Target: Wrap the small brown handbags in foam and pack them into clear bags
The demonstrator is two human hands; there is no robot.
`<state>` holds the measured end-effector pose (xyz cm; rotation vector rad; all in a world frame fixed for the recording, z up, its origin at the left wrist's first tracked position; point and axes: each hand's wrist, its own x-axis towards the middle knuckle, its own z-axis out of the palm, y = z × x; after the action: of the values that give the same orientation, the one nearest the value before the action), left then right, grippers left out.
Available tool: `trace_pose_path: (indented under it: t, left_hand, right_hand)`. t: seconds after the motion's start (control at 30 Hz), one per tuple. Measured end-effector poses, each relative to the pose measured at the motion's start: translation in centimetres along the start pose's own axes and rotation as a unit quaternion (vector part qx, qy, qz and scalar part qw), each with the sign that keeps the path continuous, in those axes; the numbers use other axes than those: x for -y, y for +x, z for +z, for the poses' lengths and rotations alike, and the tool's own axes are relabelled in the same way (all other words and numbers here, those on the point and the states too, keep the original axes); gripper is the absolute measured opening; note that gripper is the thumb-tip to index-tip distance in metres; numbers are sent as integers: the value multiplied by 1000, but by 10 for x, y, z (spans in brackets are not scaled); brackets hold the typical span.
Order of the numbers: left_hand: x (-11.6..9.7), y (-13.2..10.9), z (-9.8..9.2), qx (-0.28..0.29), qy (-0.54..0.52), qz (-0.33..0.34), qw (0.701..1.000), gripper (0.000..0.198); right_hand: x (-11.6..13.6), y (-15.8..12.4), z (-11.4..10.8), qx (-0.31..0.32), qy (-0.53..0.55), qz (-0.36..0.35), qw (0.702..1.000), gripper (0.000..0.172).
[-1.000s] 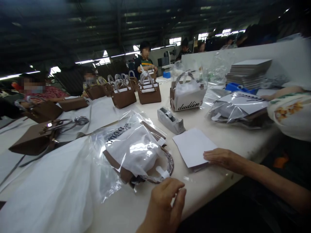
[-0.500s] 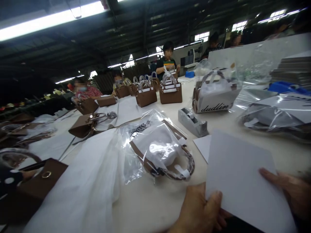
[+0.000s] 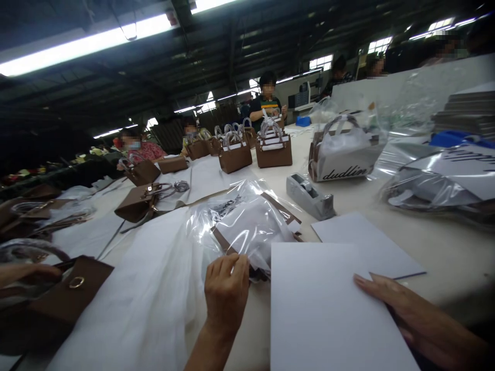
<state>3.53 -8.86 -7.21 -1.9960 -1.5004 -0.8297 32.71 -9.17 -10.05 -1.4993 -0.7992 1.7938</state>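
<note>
My left hand is curled on the near edge of a clear plastic bag that holds a brown handbag wrapped in white. My right hand holds a white card by its right edge, fingers stretched along it, in front of me above the table. A second white sheet lies flat on the table just behind the card.
A grey tape dispenser sits behind the sheets. Bagged "duddlin" handbags and a card stack stand at the right. Brown handbags line the table's far part. White cloth covers the left. Another person's hand touches a brown bag.
My right hand lifted a white card from the stack and brought it in front of me. My left hand moved forward from the table edge onto the plastic bag.
</note>
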Motion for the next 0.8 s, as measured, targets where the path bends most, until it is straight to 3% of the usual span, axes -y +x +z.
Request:
trace_pose_path:
  t: [0.1,0.2,0.37,0.47,0.53,0.7,0.8]
  left_hand:
    - [4,6,-1,-12,-29,-29,999,13]
    - [8,9,-2,-8,-66,-52,996,11]
    - [20,6,-6,-21,-85,-69,994,12]
    - [19,5,-6,-20,-74,-36,996,13]
    - [13,7,-3,-25,-72,-7,997,14]
    - [-2,9,14,-18,-80,29,996,10]
    - [0,6,26,31,-85,49,995,9]
  right_hand:
    - [20,7,27,61,77,6,995,31]
    - [33,18,43,82,116,-23,990,27]
    - [42,34,39,32,140,-64,988,17]
    - [48,44,44,21,148,-88,985,10]
    - [54,52,63,48,152,-90,983,13]
    - [64,73,132,78,144,-80,983,8]
    - [66,75,145,92,145,-73,983,10]
